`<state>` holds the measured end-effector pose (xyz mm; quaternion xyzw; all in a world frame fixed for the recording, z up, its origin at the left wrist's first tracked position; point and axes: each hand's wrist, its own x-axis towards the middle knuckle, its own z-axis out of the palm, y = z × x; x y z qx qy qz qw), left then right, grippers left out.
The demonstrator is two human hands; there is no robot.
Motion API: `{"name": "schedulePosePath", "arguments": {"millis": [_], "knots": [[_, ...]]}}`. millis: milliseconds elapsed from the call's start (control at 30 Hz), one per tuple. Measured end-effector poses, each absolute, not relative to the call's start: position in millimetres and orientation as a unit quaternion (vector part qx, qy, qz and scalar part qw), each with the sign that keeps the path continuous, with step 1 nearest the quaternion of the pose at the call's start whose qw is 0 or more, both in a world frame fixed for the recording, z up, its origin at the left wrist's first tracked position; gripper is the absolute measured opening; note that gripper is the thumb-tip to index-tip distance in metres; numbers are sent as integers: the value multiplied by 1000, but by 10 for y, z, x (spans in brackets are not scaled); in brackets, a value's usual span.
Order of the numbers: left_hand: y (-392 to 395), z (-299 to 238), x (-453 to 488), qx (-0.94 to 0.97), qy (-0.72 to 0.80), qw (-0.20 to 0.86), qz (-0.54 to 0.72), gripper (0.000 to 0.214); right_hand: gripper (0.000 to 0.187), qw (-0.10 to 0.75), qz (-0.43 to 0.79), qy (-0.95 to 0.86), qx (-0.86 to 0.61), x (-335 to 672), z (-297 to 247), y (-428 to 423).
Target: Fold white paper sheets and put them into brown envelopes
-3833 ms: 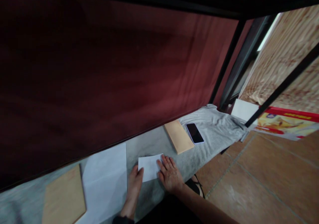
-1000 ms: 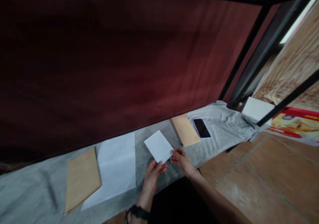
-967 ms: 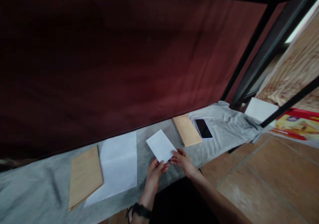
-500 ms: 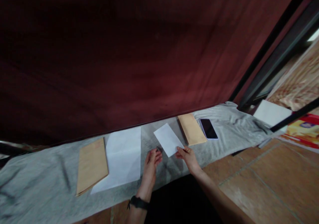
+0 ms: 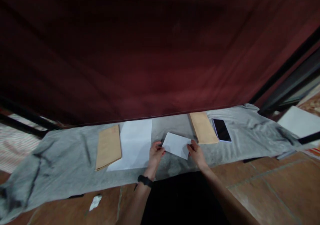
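A small rectangle of white paper (image 5: 176, 145), possibly folded, is between my two hands above the grey cloth (image 5: 172, 125). My right hand (image 5: 196, 152) pinches it at the right edge, thumb on top. My left hand (image 5: 156, 153), with a dark band at the wrist, has its fingers closed at the paper's lower left corner. Left of my hands lies a larger white sheet (image 5: 137, 145), partly under a stack of brown envelopes (image 5: 109, 147). A second brown envelope stack (image 5: 203, 128) lies beyond my right hand.
A phone (image 5: 222, 130) with a dark screen lies right of the right envelope stack. A dark red panel (image 5: 160, 68) rises along the back of the cloth-covered surface. Crumpled white tissue (image 5: 95, 202) lies on the tiled floor (image 5: 110, 198) in front.
The small paper has turned from slanted to nearly level across. My left hand has closed on its left corner, while my right hand keeps its hold. The view has shifted left.
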<state>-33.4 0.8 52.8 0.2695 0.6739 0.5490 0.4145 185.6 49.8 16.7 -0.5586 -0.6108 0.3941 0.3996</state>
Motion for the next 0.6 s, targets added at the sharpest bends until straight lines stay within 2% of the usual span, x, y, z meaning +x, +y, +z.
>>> {"name": "schedulePosePath", "arguments": {"millis": [200, 333, 433, 500, 600], "knots": [[-18, 470, -276, 355, 746, 356, 437, 41, 53, 405, 169, -718, -541, 1839, 138, 378], [-84, 521, -247, 417, 774, 288, 379, 36, 50, 287, 97, -829, -471, 1698, 111, 183], [-143, 582, -181, 455, 778, 246, 356, 30, 49, 211, 61, -850, -479, 1621, 78, 106], [-150, 616, -122, 499, 765, 217, 343, 33, 49, 194, 48, -852, -485, 1602, 56, 91], [-104, 635, -42, 664, 676, 159, 278, 43, 50, 193, 29, -853, -484, 1602, 29, 88]]}}
